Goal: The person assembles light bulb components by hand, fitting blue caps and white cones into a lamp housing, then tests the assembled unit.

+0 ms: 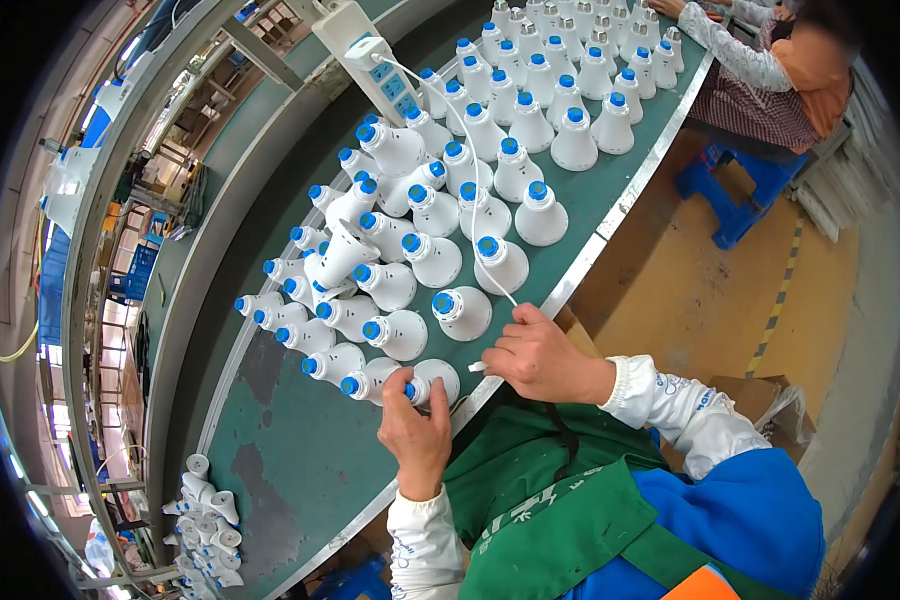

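My left hand (pixel 416 437) has its thumb and fingers around a white light bulb (pixel 437 380) with a blue cap, which stands at the near edge of the green table. Just right of it, my right hand (pixel 542 355) is closed on a white cable (pixel 478 215). A short white end of it pokes out from the fingers towards the bulb. This cable runs over the bulbs from a white plug in the power strip (pixel 375 70). Beside my left hand lies another blue-capped bulb (pixel 368 382), tilted among several others.
Many white bulbs (pixel 575 145) crowd the green table (pixel 300 450); some far ones have metal caps. A heap of white parts (pixel 205 525) lies at lower left. Another person's sleeve (pixel 735 50) reaches in at top right, above a blue stool (pixel 735 190). The table has a metal edge (pixel 590 250).
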`<state>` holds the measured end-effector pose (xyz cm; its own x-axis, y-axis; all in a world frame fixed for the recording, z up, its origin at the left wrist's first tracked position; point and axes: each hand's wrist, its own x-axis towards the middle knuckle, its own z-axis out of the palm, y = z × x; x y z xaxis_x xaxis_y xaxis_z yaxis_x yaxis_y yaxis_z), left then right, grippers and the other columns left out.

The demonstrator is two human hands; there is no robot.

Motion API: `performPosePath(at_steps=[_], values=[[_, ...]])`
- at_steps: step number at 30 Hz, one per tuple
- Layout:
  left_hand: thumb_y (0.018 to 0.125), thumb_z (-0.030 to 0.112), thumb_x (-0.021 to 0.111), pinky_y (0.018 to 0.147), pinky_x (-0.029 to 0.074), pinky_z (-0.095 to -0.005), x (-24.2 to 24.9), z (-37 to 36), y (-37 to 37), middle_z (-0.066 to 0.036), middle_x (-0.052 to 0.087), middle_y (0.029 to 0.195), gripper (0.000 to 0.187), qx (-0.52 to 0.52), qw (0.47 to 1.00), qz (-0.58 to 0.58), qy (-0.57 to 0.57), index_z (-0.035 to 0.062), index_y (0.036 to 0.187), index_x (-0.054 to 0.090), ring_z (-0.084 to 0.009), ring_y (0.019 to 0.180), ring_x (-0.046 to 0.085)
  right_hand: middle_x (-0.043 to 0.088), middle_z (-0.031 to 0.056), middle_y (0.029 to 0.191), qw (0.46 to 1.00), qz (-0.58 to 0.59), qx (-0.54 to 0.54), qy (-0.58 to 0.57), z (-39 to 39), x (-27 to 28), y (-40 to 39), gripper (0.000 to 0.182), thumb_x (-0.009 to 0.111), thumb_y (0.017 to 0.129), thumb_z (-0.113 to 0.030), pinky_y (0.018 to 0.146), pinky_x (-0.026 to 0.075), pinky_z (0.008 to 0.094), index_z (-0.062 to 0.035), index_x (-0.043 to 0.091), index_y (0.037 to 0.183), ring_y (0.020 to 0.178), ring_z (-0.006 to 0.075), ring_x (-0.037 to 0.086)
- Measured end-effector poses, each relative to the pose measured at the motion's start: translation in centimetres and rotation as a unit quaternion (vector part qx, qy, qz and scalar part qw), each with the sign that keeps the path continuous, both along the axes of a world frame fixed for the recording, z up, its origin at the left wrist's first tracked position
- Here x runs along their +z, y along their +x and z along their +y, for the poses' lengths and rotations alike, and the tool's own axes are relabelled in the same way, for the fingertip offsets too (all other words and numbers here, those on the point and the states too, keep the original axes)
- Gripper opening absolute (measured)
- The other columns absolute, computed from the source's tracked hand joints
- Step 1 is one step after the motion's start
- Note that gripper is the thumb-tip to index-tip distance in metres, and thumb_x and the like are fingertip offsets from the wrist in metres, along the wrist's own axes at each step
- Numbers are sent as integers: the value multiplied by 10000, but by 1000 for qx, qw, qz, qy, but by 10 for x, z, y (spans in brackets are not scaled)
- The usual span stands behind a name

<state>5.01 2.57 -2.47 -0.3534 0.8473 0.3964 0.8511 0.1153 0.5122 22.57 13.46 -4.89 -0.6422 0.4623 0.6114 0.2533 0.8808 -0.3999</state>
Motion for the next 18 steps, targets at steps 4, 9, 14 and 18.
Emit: performPosePath(at_steps=[4,9,14,18], values=[[787,156,773,594,505,-373,12,12,-3,-115,647,951,427,-23,999,-20,-29,54,1127,534,-288,709,640,521,46,564,1000,-6,7,6,0,3,0,210,680,758,-139,712,362,347,-92,515,638,591,205,512],[758,138,798,577,492,-321,14,29,-2,-91,644,954,513,-88,996,-20,2,69,1192,533,-213,641,603,510,45,567,1000,-25,8,17,-1,11,2,209,686,753,-125,711,368,347,-92,512,642,592,204,513],[778,115,776,588,503,-321,12,-5,-26,-111,651,977,442,-32,983,-173,54,43,1157,561,-207,634,606,518,26,582,999,-32,17,2,-2,11,1,160,748,731,-154,744,392,361,-83,607,763,602,198,515],[803,18,692,572,473,-279,12,-30,-26,-78,632,775,95,-103,989,-87,-60,24,891,657,-161,618,593,532,27,591,998,-53,29,2,-5,12,-4,144,744,729,-140,755,396,360,-81,621,777,609,198,524]])
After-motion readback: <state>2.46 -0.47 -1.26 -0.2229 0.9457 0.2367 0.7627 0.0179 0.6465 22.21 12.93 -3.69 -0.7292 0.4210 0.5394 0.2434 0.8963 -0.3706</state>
